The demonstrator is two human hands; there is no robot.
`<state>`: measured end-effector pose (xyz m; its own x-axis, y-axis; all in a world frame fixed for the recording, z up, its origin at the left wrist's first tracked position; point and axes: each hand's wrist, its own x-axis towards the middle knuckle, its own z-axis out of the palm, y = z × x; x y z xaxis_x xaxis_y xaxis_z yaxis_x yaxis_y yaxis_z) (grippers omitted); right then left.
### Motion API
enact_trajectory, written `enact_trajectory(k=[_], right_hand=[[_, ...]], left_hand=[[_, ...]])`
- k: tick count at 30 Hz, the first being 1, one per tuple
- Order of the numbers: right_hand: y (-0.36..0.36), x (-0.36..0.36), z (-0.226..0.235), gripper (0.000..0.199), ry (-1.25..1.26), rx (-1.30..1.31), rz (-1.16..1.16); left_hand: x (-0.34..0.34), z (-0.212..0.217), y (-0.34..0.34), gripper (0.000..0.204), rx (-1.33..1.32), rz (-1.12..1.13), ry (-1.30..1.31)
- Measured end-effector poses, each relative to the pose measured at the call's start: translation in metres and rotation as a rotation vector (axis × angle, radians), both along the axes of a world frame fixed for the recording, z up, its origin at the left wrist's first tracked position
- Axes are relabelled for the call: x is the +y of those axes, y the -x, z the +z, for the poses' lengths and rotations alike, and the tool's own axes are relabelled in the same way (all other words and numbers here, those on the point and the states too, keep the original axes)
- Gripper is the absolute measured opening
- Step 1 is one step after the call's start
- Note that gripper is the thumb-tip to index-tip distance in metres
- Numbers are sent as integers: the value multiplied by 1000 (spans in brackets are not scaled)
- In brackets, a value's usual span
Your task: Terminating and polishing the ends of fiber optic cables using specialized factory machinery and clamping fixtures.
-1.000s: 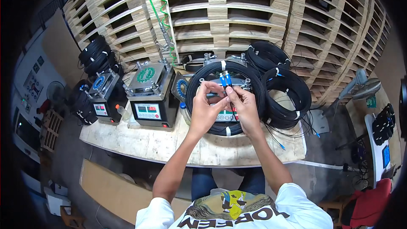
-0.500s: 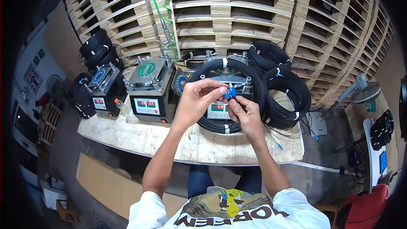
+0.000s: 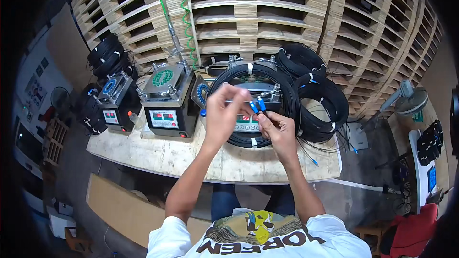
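My right hand [image 3: 278,130] pinches a pair of blue fibre-optic connectors [image 3: 261,105] on black cable, with their ends pointing up. My left hand [image 3: 224,114] hovers just left of them, thumb and fingers drawn together. Motion smears its fingertips, so whether something small is between them cannot be told. Behind both hands stands a large coil of black cable [image 3: 292,102] bound with white ties. It rests against a polishing machine [image 3: 246,127] with a lit red display, partly covered by the coil and my hands.
Two more polishing machines [image 3: 165,119] stand to the left, with a small orange-capped bottle [image 3: 136,120] between them. More black cable coils [image 3: 340,107] lie at the right of the wooden table [image 3: 201,162]. Green air hoses [image 3: 165,9] hang before stacked pallets [image 3: 215,11]. A fan [image 3: 411,100] stands at right.
My left hand has drawn slightly down and away from the connectors, its fingers now blurred. Both connectors show more fully. My right hand keeps its pinch at nearly the same place.
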<state>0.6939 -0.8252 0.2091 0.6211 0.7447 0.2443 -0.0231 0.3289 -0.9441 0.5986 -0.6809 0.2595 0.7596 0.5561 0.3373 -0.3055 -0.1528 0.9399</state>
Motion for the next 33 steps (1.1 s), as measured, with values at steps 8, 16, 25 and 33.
enact_trajectory(k=[8, 16, 25, 33], right_hand=[[0, -9, -15, 32, 2, 48, 17], [1, -16, -12, 29, 61, 7, 55], [5, -17, -14, 30, 57, -1, 71], [-3, -21, -28, 30, 88, 31, 2]], left_hand=[[14, 17, 7, 14, 2, -86, -140], [14, 38, 8, 19, 199, -220, -592], [15, 70, 1, 15, 295, -339, -967], [34, 66, -7, 18, -15, 32, -461]])
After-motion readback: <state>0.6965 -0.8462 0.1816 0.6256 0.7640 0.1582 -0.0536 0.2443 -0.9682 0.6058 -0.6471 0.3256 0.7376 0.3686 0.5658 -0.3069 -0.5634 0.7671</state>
